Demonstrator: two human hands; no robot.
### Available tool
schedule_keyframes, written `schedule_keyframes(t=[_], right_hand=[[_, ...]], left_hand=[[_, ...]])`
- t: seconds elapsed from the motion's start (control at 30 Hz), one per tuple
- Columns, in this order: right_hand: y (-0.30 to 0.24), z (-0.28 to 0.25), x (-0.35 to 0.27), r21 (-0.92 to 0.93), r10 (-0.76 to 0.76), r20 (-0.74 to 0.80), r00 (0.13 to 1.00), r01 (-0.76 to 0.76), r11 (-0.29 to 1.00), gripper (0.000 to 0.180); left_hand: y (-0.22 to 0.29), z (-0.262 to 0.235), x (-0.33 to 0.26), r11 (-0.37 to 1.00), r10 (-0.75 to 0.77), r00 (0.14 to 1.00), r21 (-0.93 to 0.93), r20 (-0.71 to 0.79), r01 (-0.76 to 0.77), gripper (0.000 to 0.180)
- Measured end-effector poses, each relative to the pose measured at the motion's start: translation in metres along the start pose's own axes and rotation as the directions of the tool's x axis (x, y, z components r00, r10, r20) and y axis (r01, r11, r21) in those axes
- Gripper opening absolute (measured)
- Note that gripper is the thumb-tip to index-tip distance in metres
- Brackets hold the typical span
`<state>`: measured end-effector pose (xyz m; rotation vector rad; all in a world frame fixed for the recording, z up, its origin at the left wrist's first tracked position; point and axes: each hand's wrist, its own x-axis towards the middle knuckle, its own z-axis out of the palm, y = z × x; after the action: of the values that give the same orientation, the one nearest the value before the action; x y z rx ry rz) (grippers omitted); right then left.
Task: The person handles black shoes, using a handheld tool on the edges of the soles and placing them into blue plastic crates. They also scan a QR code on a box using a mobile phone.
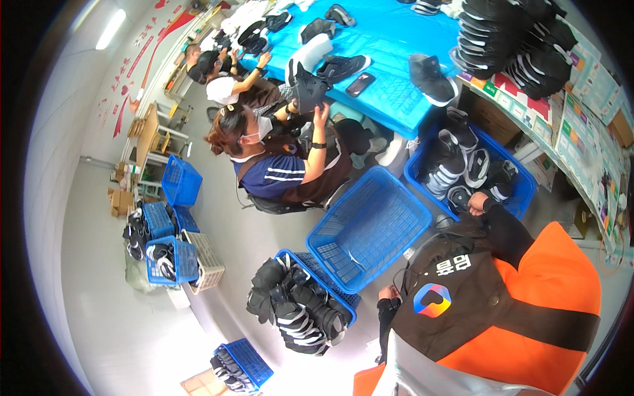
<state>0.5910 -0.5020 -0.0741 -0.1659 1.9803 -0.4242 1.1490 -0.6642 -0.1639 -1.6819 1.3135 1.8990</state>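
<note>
My right hand [477, 203] reaches over the near rim of a blue basket [528, 188], its fingers closed on a black shoe [458, 198]. More black-and-white shoes [475, 166] lie in that basket, some tilted against each other. My left hand [389, 294] is low beside my brown apron [429, 284], close to a second blue basket [370, 228] with nothing visible inside. Its fingers are small and partly hidden, so whether it holds anything does not show.
A blue-covered table [396, 66] bears shoes and a phone [360, 84]. A seated co-worker [277, 165] handles a black shoe [309, 89]; others sit beyond. Piled shoes [297, 310] fill a basket at left. Stacked shoes [489, 39] stand on the right-hand table.
</note>
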Motion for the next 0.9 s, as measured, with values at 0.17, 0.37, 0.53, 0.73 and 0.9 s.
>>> schedule_keyframes(t=[0.17,0.37,0.53,0.73,0.9], right_hand=[[-0.005,-0.002,0.004,-0.062,-0.015,0.052,0.999,0.018,0.998,0.031],[-0.001,-0.002,0.012,0.013,-0.053,0.07,0.996,0.052,0.999,0.032],[-0.003,-0.004,0.02,-0.078,-0.033,0.079,0.996,0.039,0.996,0.033],[-0.002,-0.001,0.02,-0.053,-0.021,0.094,0.995,0.026,0.998,0.033],[0.003,-0.003,0.016,-0.086,-0.037,0.086,0.996,0.045,0.995,0.034]], left_hand=[[-0.008,0.006,0.005,0.928,-0.088,0.996,-0.364,-0.003,0.081,0.027],[-0.02,0.012,0.008,0.936,-0.069,0.998,-0.347,0.003,0.065,0.025],[-0.028,0.015,0.014,0.904,-0.115,0.993,-0.412,0.021,0.114,0.027],[-0.023,0.009,0.019,0.827,-0.19,0.981,-0.536,0.021,0.172,0.032],[-0.014,0.012,0.015,0.839,-0.157,0.986,-0.534,-0.059,0.102,0.029]])
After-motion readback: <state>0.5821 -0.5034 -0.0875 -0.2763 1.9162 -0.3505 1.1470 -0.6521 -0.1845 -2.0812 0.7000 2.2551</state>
